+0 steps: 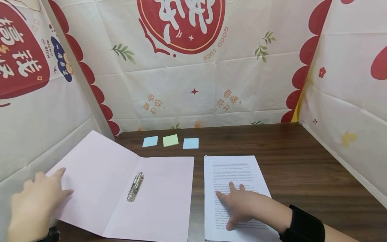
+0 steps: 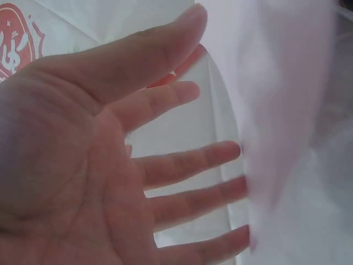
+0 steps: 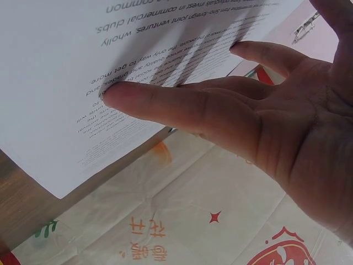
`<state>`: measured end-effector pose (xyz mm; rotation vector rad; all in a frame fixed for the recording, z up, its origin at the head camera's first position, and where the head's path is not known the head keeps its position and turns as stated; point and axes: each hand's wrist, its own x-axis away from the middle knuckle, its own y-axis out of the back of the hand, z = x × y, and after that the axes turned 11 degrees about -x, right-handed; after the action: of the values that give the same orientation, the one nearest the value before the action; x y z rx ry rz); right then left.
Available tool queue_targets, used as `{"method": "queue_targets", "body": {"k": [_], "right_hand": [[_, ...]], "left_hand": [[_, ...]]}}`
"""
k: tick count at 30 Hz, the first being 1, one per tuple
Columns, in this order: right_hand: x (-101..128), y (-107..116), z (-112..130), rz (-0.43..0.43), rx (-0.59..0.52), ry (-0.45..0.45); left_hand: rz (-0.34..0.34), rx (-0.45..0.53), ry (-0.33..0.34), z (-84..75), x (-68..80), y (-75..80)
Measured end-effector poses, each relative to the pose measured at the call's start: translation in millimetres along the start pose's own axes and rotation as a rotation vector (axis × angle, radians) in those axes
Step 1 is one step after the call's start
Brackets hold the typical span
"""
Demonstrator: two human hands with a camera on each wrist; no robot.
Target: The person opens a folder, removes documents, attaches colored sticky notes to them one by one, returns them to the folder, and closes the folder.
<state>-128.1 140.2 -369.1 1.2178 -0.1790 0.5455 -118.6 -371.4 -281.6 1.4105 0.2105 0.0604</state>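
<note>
Head view: left hand [image 1: 36,200], fingers spread, at the left edge of the open folder [image 1: 164,201]; right of the folder, the right hand [image 1: 243,203], fingers apart, touches printed sheets [image 1: 232,169]. Probably readying the folder; moving the sheets would need a pinch.

A pale-green sticky note [image 1: 170,140] lies between two light-blue sticky notes [image 1: 190,143] near the back of the wood-grain table [image 1: 308,168]. White cloth [image 1: 181,75] printed with red Chinese-character emblems [image 1: 181,27] and leaf sprigs [image 1: 123,53] hangs behind and beside it.
</note>
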Motion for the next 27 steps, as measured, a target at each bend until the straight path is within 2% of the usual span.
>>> {"method": "queue_targets", "body": {"k": [6,9,14,17,23,27], "right_hand": [[1.5,-0.8,0.2,-0.008,-0.009,0.007],[1.9,-1.5,0.3,-0.011,-0.019,0.003],[1.6,-2.0,0.3,-0.012,-0.028,-0.007],[1.2,-2.6,0.1,-0.016,-0.025,-0.005],[0.3,-4.7,-0.3,-0.024,-0.012,-0.013],[-0.1,-5.8,-0.3,-0.032,-0.011,-0.009]], "left_hand": [[0.064,0.012,-0.013,-3.7,-5.6,-5.9],[0.037,0.035,-0.022,1.1,-7.4,-11.3],[-0.029,0.06,-0.053,14.3,-13.2,-19.7],[-0.065,0.035,-0.06,20.8,-15.1,-15.0],[-0.116,-0.046,-0.015,32.1,-28.0,-2.0],[-0.239,-0.068,-0.025,38.4,-34.5,-0.9]]}}
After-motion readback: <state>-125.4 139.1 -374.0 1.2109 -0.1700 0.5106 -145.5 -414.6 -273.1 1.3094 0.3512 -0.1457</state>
